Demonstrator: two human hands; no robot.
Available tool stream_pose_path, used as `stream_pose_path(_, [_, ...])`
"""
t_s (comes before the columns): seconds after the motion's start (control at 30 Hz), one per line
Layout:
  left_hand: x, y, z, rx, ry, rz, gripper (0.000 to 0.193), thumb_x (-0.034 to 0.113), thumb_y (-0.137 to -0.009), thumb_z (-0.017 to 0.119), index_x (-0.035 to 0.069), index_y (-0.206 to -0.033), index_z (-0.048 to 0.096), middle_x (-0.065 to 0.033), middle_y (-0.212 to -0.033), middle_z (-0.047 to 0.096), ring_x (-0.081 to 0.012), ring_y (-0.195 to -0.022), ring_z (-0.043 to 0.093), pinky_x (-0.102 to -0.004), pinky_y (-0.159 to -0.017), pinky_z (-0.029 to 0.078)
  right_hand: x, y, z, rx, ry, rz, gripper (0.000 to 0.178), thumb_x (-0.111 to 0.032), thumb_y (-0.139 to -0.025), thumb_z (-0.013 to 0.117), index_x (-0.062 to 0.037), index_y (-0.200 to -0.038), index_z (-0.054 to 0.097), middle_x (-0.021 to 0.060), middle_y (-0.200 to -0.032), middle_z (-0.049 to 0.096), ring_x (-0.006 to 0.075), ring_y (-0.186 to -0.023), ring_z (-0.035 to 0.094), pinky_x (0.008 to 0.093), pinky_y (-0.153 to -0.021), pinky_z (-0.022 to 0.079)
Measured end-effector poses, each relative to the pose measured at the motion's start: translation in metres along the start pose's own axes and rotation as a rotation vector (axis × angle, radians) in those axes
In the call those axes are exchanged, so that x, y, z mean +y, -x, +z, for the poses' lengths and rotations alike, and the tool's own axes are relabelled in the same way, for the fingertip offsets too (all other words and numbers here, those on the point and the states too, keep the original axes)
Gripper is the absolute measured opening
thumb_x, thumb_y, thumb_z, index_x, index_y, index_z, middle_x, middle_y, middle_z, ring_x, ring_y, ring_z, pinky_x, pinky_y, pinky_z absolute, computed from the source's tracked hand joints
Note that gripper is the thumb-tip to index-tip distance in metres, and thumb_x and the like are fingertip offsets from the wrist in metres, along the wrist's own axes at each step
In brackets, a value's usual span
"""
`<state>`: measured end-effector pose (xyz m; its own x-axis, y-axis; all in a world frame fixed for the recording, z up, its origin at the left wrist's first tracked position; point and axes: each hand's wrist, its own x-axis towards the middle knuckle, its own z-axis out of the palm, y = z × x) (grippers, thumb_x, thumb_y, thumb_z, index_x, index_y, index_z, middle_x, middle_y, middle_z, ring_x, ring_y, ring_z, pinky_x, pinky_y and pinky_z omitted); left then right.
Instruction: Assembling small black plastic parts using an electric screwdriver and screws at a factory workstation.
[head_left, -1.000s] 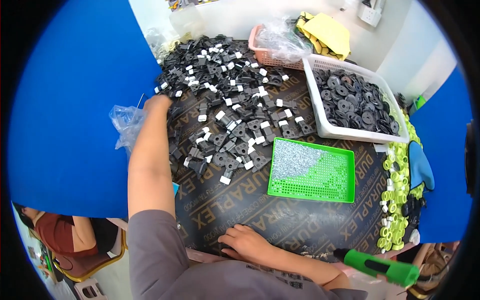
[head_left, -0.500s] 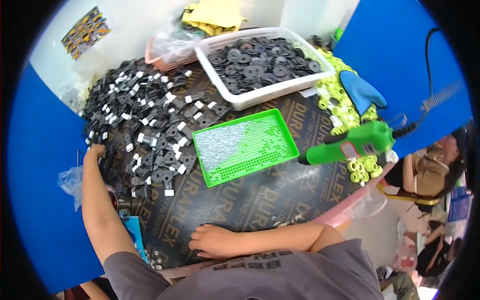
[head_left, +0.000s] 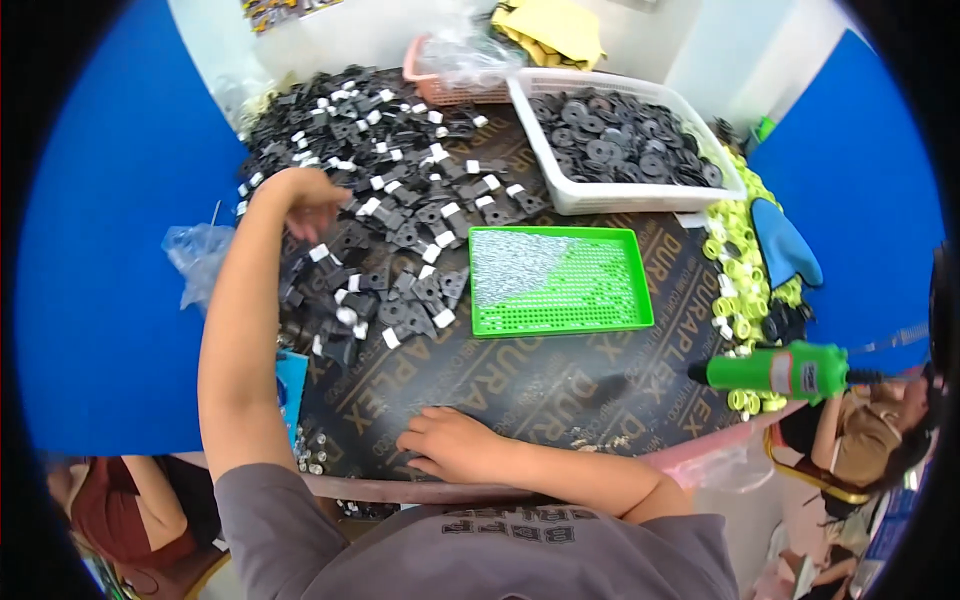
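My left hand [head_left: 312, 203] is over the left part of a heap of black plastic parts with white blocks [head_left: 405, 235]. Its fingers hang down, slightly blurred and apart, with nothing visible in them. Near the table's front edge, my right hand [head_left: 448, 442] rests palm down, its fingers loosely spread on the dark tabletop [head_left: 520, 390]. Beyond it and a little to the right lies a green perforated tray [head_left: 560, 328], its left part covered with many small silvery pieces [head_left: 515, 265].
A white basket [head_left: 650, 192] of black discs stands behind the tray. Yellow-green rings [head_left: 742, 280] and a blue cloth-like piece [head_left: 785, 245] lie at the right. A green power screwdriver [head_left: 775, 372] hangs at front right. Clear plastic bag [head_left: 195, 262] at left; people sit on both sides.
My left hand has come away from the heap's left edge, moving right and up over the parts. The view has swung left, shifting the scene rightward. My right hand stays on the tabletop.
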<state>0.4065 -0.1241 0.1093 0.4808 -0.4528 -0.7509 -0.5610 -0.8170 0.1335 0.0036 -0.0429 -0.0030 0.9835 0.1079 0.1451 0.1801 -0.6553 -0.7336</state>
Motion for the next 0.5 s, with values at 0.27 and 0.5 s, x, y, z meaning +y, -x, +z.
stream_pose_path(0.27, [0.054,-0.034,0.069,0.587,-0.128,0.456,0.098,0.079,-0.078,0.062,0.021,-0.154,0.039,-0.0305,-0.160,0.018,-0.0459,-0.147,0.025,-0.0490,-0.118,0.029,0.004,-0.002,-0.012,-0.020,-0.002,-0.038,0.018,-0.017,-0.084,0.071,-0.0066,-0.096,0.063,0.0113,-0.096,0.060,0.0321,-0.099,0.058,0.0440,-0.089,0.047])
stream_pose_path(0.5, [0.076,0.015,0.117,0.514,-0.186,0.374,0.087,0.056,-0.080,0.073,0.005,-0.145,0.047,-0.0241,-0.143,0.051,-0.0403,-0.130,0.052,-0.0442,-0.107,0.044,0.014,-0.014,-0.070,0.704,0.403,0.177,0.020,-0.005,-0.078,0.073,-0.0067,-0.096,0.066,0.0075,-0.098,0.065,0.0322,-0.097,0.057,0.0435,-0.087,0.047])
